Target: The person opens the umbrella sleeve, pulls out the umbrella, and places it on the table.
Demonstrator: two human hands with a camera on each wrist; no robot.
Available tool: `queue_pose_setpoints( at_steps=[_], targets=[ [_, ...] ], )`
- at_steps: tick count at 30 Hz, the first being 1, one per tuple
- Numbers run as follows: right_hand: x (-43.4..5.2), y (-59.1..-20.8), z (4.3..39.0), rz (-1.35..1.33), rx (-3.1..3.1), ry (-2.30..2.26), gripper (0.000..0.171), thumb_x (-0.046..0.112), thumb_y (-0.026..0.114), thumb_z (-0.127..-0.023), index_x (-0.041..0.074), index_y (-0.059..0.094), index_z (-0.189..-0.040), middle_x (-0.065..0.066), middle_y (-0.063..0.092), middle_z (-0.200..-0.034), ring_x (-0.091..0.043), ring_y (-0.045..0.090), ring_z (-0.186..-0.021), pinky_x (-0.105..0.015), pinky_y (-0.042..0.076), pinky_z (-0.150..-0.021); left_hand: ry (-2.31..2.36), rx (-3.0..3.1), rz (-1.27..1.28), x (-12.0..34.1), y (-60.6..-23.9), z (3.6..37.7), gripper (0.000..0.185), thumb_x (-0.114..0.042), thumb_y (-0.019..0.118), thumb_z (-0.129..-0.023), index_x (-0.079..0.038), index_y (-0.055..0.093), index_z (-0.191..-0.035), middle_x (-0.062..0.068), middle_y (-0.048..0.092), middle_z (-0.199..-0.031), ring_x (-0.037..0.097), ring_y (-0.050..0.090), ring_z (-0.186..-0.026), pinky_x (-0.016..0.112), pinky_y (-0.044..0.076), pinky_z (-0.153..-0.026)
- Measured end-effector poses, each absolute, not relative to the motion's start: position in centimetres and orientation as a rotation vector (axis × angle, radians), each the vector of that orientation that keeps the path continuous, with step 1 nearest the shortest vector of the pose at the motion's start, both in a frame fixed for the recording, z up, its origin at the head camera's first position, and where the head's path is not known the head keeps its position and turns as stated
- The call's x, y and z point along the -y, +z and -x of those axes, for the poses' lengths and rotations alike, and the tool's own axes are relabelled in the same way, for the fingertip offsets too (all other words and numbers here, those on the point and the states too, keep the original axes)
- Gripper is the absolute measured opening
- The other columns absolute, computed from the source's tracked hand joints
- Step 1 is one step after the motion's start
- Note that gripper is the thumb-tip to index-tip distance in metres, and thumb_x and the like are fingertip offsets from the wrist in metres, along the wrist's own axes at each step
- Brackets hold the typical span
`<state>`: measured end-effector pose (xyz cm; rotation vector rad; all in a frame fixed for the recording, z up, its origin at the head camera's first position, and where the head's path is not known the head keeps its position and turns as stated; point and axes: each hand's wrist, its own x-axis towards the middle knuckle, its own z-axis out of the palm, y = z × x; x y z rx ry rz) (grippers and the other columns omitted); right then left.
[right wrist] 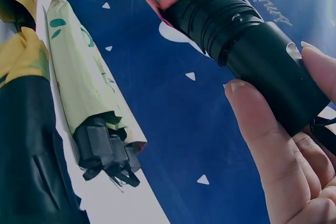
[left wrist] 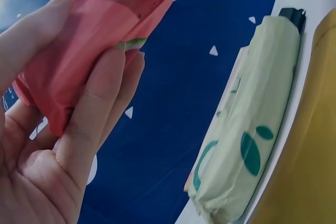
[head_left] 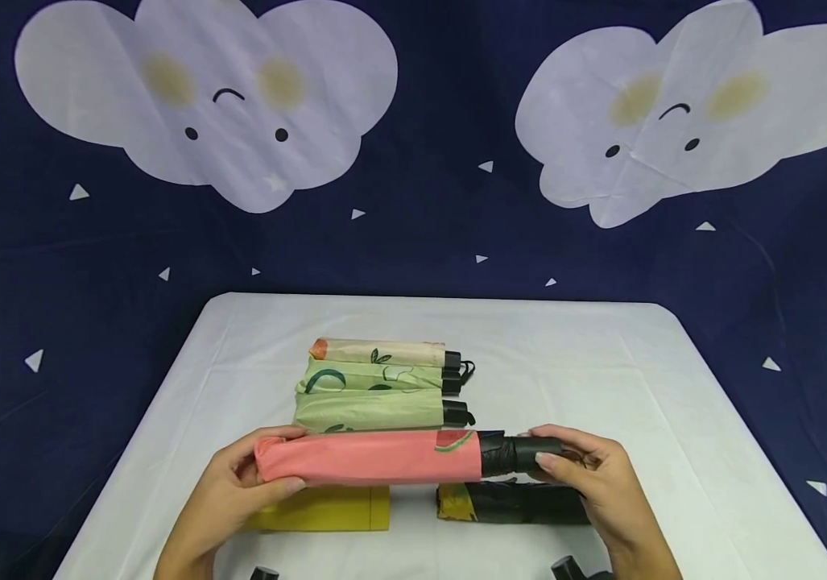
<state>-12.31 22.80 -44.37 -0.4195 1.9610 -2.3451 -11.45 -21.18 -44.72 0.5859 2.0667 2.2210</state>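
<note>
A folded umbrella in a pink sleeve (head_left: 370,459) with a watermelon print is held level above the white table by both hands. My left hand (head_left: 221,491) grips the closed end of the sleeve, thumb on the near side. At the other end my right hand (head_left: 605,475) pinches the black umbrella handle (right wrist: 278,77) between thumb and fingers. Dark gathered cloth (right wrist: 215,19) shows between sleeve and handle. Below the pink umbrella lie a yellow sleeve (head_left: 326,511) on the left and a black folded umbrella (head_left: 522,503) with a yellow end on the right, both partly covered from above.
Behind the pink umbrella, a pale green sleeved umbrella (head_left: 377,409), another green one (head_left: 413,377) and a cream one (head_left: 399,353) lie side by side, handles right. Black ends (head_left: 568,568) poke in at the table's near edge. A dark blue cloud-print cloth (head_left: 442,201) hangs behind.
</note>
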Motion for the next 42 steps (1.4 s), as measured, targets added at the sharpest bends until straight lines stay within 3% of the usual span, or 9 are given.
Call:
queue_pose_setpoints(
  at_steps=[8, 18, 28, 35, 42],
  targets=[
    [-24.6, -44.4, 12.4, 0.546, -1.883, -2.434, 0.031, -0.022, 0.047, -0.086, -0.023, 0.049, -0.116, -0.029, 0.061, -0.108, -0.031, 0.064, -0.094, -0.042, 0.054, -0.072, 2.236, -2.077, -0.594, 23.1, -45.1, 11.8, 0.053, 0.020, 0.064, -0.077, 0.011, 0.048, -0.126, 0.027, 0.056, -0.117, 0.026, 0.064, -0.087, 0.034, 0.055, -0.060],
    [-27.3, -43.7, 12.0, 0.544, -1.823, -2.512, 0.032, -0.024, 0.039, -0.088, -0.024, 0.044, -0.120, -0.027, 0.059, -0.112, -0.032, 0.062, -0.097, -0.045, 0.053, -0.073, 2.337, -1.983, -0.687, 24.5, -45.3, 11.8, 0.050, 0.027, 0.057, -0.076, 0.018, 0.044, -0.124, 0.030, 0.054, -0.117, 0.036, 0.062, -0.098, 0.039, 0.053, -0.077],
    [-29.3, -43.9, 11.6, 0.432, -1.875, -2.481, 0.033, -0.020, 0.038, -0.091, -0.022, 0.042, -0.124, -0.026, 0.059, -0.114, -0.032, 0.061, -0.101, -0.047, 0.052, -0.076, 2.403, -2.015, -0.664, 26.7, -46.0, 12.3, 0.047, 0.029, 0.052, -0.077, 0.020, 0.043, -0.122, 0.026, 0.057, -0.115, 0.029, 0.063, -0.097, 0.032, 0.054, -0.075],
    [-31.8, -45.0, 11.1, 0.202, -1.908, -2.435, 0.034, -0.010, 0.042, -0.095, -0.017, 0.042, -0.128, -0.017, 0.060, -0.118, -0.029, 0.059, -0.106, -0.047, 0.049, -0.081, 2.457, -1.948, -0.670, 28.9, -47.6, 12.4, 0.047, 0.030, 0.047, -0.079, 0.022, 0.039, -0.125, 0.025, 0.056, -0.119, 0.028, 0.061, -0.101, 0.032, 0.053, -0.078],
    [-34.0, -47.0, 11.4, 0.183, -1.802, -2.490, 0.034, -0.013, 0.040, -0.094, -0.015, 0.045, -0.128, -0.015, 0.059, -0.119, -0.030, 0.059, -0.106, -0.045, 0.047, -0.082, 2.430, -1.959, -0.618, 30.1, -49.1, 13.1, 0.043, 0.026, 0.048, -0.083, 0.019, 0.041, -0.125, 0.018, 0.058, -0.121, 0.022, 0.060, -0.104, 0.029, 0.052, -0.081]
  ],
)
